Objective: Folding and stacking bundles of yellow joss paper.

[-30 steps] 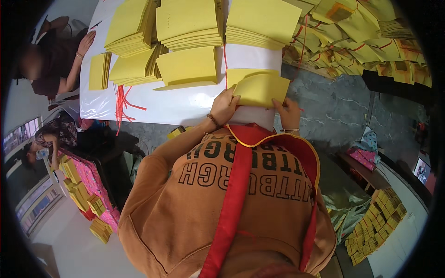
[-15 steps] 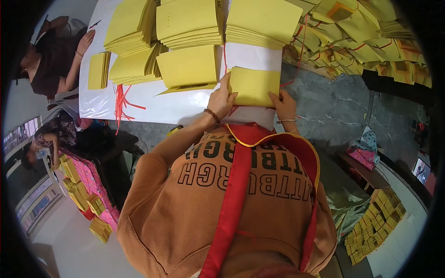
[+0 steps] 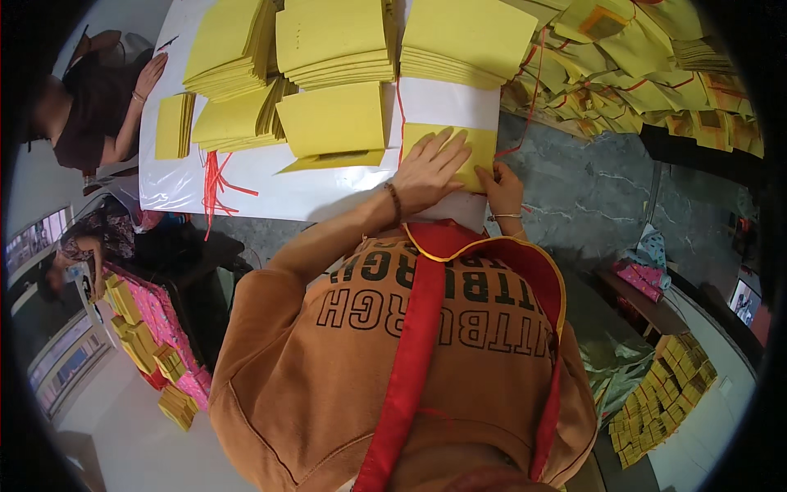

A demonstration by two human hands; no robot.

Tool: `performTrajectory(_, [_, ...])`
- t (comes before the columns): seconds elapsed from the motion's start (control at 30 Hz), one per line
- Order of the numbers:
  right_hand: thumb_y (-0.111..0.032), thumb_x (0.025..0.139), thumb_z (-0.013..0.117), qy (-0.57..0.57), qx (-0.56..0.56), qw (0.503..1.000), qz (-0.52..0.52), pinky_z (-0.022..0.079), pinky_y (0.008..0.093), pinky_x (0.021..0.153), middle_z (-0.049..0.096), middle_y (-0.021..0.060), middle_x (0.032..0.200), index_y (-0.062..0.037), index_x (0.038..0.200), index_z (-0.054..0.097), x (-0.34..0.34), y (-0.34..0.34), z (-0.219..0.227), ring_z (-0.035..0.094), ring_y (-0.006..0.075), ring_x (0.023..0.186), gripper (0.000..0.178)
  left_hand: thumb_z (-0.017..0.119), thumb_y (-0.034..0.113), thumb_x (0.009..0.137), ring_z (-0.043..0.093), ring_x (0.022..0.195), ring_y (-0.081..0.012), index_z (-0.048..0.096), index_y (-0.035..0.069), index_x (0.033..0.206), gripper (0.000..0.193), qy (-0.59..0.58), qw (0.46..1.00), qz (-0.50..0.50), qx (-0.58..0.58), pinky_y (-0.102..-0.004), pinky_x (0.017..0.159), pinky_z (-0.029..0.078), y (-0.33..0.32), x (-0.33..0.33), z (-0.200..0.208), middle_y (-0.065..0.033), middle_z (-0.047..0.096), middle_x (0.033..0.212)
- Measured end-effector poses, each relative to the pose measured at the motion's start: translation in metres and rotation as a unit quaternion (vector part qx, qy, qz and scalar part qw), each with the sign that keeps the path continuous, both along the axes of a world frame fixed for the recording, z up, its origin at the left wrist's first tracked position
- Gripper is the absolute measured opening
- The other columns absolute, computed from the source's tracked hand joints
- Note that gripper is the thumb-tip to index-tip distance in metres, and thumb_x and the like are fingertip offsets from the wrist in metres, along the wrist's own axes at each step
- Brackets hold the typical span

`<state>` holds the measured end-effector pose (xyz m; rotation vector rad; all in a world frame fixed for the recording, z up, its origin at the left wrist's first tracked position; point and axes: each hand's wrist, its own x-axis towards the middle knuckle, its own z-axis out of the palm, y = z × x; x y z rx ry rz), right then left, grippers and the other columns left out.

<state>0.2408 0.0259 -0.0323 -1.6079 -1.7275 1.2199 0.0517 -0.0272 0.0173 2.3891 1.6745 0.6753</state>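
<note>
A folded piece of yellow paper [image 3: 482, 135] lies on the white-covered table [image 3: 459, 98] at its near right corner. My left hand [image 3: 430, 168] rests flat on top of it, fingers together and stretched out, hiding much of the sheet. My right hand [image 3: 502, 187] grips the paper's near right corner, thumb and fingers closed on it. Left of my hands stands a yellow paper folder [image 3: 332, 119], its near flap partly raised. A thin red string [image 3: 400, 111] runs along the table beside the paper.
Stacks of yellow paper [image 3: 463, 37] line the far side of the table. Red strings [image 3: 215, 184] hang over the near edge. A co-worker's hand [image 3: 150, 75] rests at the left edge. Many yellow packets with red ties [image 3: 623, 82] are heaped at far right.
My left hand has left the paper's left edge and moved right, now flat across its top. My right hand keeps hold of the right corner.
</note>
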Motion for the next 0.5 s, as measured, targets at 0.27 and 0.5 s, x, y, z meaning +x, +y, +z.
performTrajectory(0.27, [-0.035, 0.079, 0.061, -0.147, 0.27, 0.948, 0.087, 0.035, 0.0435, 0.089, 0.049, 0.0121, 0.123, -0.0066, 0.12, 0.049, 0.0, -0.021, 0.015, 0.048, 0.0264, 0.11, 0.051, 0.06, 0.038, 0.078, 0.031, 0.127, -0.0297, 0.04, 0.009, 0.129, 0.063, 0.071, 0.995, -0.012, -0.065, -0.045, 0.103, 0.026, -0.003, 0.003, -0.034, -0.012, 0.036, 0.136])
performTrajectory(0.5, [-0.047, 0.089, 0.04, -0.307, 0.255, 0.879, 0.259, 0.008, 0.0607, 0.102, 0.026, 0.0077, 0.144, -0.0092, 0.137, 0.032, -0.009, -0.045, -0.01, 0.02, 0.0277, 0.134, 0.062, 0.064, 0.035, 0.072, 0.033, 0.125, -0.0294, 0.043, 0.006, 0.126, 0.065, 0.065, 0.996, -0.01, -0.058, -0.043, 0.101, 0.029, -0.003, -0.004, -0.026, -0.0127, 0.037, 0.134])
